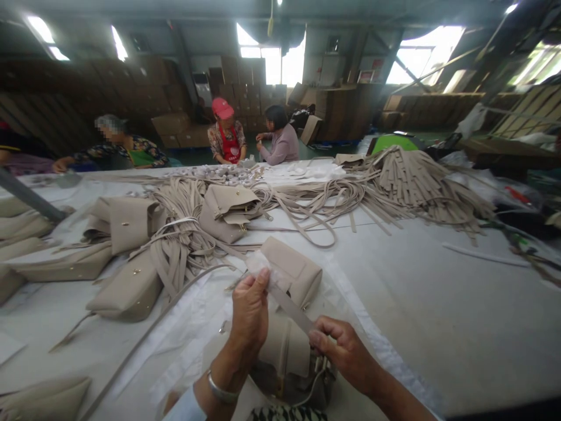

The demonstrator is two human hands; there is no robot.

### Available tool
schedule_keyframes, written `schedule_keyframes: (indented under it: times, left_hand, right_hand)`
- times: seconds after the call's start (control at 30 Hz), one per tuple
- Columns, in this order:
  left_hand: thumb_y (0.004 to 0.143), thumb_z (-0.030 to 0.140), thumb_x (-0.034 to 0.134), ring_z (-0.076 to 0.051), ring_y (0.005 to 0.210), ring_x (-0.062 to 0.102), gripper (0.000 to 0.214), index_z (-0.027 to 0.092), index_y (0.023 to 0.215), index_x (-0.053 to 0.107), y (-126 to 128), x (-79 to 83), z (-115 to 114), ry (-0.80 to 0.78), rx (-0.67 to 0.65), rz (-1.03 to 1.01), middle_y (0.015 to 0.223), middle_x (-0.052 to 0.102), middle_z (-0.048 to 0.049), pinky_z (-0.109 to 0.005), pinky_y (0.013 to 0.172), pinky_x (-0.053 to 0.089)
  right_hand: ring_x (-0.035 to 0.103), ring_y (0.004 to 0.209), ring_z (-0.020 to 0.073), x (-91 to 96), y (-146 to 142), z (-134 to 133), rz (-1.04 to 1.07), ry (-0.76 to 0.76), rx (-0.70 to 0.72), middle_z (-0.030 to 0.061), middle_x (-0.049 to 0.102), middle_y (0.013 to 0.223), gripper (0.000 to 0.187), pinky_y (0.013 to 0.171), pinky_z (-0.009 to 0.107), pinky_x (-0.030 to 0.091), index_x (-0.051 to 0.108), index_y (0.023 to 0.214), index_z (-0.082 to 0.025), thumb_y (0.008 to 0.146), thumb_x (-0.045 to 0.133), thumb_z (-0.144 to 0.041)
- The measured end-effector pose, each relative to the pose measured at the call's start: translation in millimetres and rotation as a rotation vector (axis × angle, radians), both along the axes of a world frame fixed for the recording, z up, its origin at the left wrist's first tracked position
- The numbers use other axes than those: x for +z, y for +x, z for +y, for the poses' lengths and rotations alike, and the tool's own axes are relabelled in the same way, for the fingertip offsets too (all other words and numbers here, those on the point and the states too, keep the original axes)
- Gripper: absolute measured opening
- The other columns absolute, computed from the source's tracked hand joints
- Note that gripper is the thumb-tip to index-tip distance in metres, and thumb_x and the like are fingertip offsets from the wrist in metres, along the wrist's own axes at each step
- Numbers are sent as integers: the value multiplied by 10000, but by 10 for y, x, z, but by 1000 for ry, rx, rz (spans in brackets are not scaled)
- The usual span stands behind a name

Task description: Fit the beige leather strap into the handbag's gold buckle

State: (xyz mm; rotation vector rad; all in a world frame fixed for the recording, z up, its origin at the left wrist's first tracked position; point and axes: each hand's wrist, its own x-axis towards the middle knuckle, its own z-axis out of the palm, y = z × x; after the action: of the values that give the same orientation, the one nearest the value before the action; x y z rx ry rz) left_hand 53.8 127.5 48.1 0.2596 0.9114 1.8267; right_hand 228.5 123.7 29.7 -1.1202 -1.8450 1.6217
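A flat beige bag strap (291,307) is stretched slantwise between my two hands. My left hand (250,307), with a metal bangle at its wrist, pinches the strap's far end between thumb and fingers. A thin whitish sheet (258,263) sticks out past that thumb. My right hand (344,351) is closed on the strap's nearer end. Right below lies a beige handbag (280,351), its lower part dark and partly hidden by my forearms. Just beyond my left hand, another beige bag (293,266) lies on the table, partly covered by the sheet.
Beige bags (127,286) lie to the left. Heaped straps (416,181) spread across the back of the white table (460,304). Across it are a person in a red cap (225,134), one in mauve (283,140) and one in a floral top (131,152). Cartons (245,88) stand behind.
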Motion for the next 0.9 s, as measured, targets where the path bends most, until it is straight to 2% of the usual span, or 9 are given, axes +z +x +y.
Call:
schedule_keyframes:
  times: [0.1,0.2,0.4,0.5,0.57,0.63,0.73,0.83,0.9]
  left_hand:
    - [652,332,773,-115,658,597,262,127,770,660,51,13,-10,-10,-45,54,710,670,-7,-207,669,467]
    - [673,384,753,-111,622,567,285,142,791,660,165,-58,-63,-52,-44,105,717,660,-4,-204,612,444]
    - [604,523,754,-90,444,433,432,123,575,594,376,-417,-157,-137,-179,216,478,507,16,-207,446,335]
    - [574,542,763,-113,472,464,445,116,621,642,431,-571,-230,-82,-250,173,508,541,-14,-227,475,347]
    - [552,514,787,-146,562,528,433,120,696,677,413,-615,-308,-36,-312,86,610,609,-53,-241,539,386]
    - [567,502,781,-191,696,583,429,138,776,691,343,-597,-392,-29,-375,-49,750,659,-88,-266,618,421]
    - [652,572,691,-238,831,603,480,142,865,683,189,-478,-469,-28,-465,-290,885,673,-120,-316,696,451]
    - [705,599,631,-265,913,611,534,100,888,672,76,-333,-466,-35,-471,-460,928,677,-159,-378,837,450]
    - [743,546,628,-262,912,626,469,90,850,666,44,-256,-434,-63,-445,-491,904,688,-169,-397,906,430]
  right_hand:
    - [360,534,98,21,-46,21,14,-20,-10,-37,400,559,497,519,224,308,446,629,-172,797,473,-639]
    - [334,499,94,8,-160,88,20,27,-38,-41,365,512,543,486,222,289,408,592,-186,783,438,-693]
    - [358,523,100,-91,-295,196,88,76,10,-22,386,588,560,493,227,311,483,677,-168,789,399,-710]
    - [367,535,105,-129,-241,191,89,86,45,-22,384,599,558,503,228,321,515,726,-161,796,397,-701]
    - [379,549,108,-113,-179,163,115,69,78,-15,413,624,525,521,231,336,524,732,-161,803,424,-672]
    - [403,577,117,-69,-126,118,148,75,116,3,461,674,495,554,241,358,547,745,-161,818,434,-638]
    - [439,624,139,-12,-95,35,145,151,146,20,494,710,496,611,261,383,579,742,-164,844,399,-614]
    - [458,664,154,-21,-114,-38,59,259,190,20,492,692,484,644,269,385,560,694,-171,872,369,-579]
    - [454,675,155,-52,-124,-66,-29,327,205,15,486,677,452,647,267,378,523,658,-178,881,380,-545]
